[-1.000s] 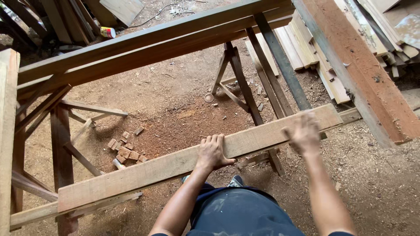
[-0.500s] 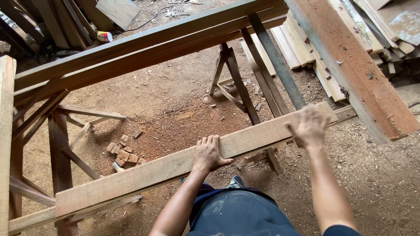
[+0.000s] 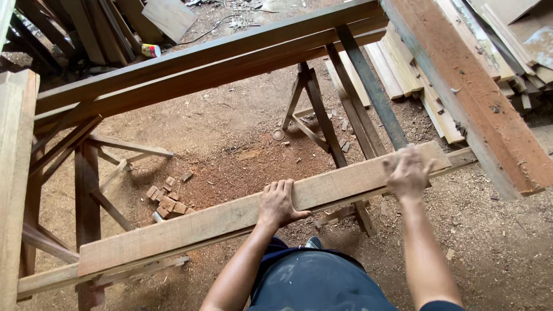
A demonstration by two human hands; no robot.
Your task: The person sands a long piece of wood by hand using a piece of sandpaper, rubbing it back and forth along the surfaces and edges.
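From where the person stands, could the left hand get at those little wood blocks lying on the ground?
Probably not without bending. The left hand rests flat on the long plank, and the small wood blocks lie on the dirt well below it, beyond the plank's far edge.

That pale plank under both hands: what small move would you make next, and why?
Probably steady the right hand. It looks motion-blurred near the plank's far end, while the left hand lies flat on its middle. The plank lies across wooden trestles, so a two-handed hold should keep it from sliding.

A small yellow-and-red labelled can [image 3: 151,50] lies on the dirt, upper left.
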